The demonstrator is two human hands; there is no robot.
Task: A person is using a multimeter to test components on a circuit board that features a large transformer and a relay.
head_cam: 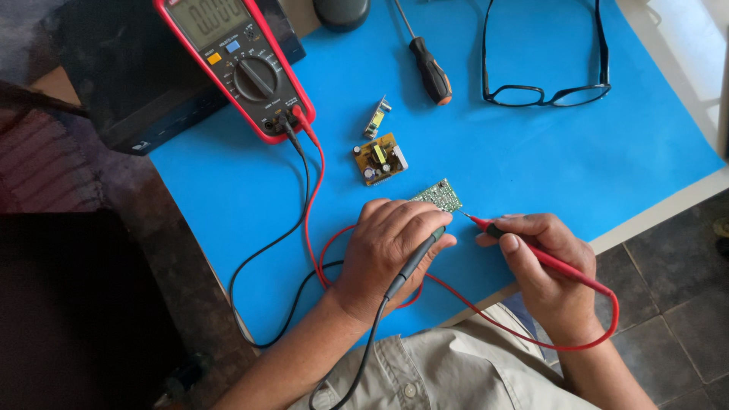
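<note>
Green and thin, the small circuit board (440, 195) lies on the blue worktop (531, 152) near the front edge, just beyond the knuckles of the left hand (387, 250). The left hand's fingers are curled shut around the black probe (416, 258), whose tip is hidden under the hand at the board's near edge, so I cannot tell whether it touches. The right hand (543, 258) pinches the red probe (547, 258) like a pen, fingers closed on its grip, with the metal tip resting at the board's right corner. The step in hand looks like a reading taken across two points of the board; the next move calls, I judge, for steady tips and a glance at the meter. The red lead (319, 182) and black lead (281, 235) loop left and far to the red-cased multimeter (235, 61), which leans on a black box (121, 99) at the far left. Just beyond the green board sit a yellow-topped circuit board (380, 159) and a small metal part (377, 118). Farther off lie a screwdriver (429, 68) with a black and orange handle and a pair of black-framed glasses (547, 93), well apart at the far right.
</note>
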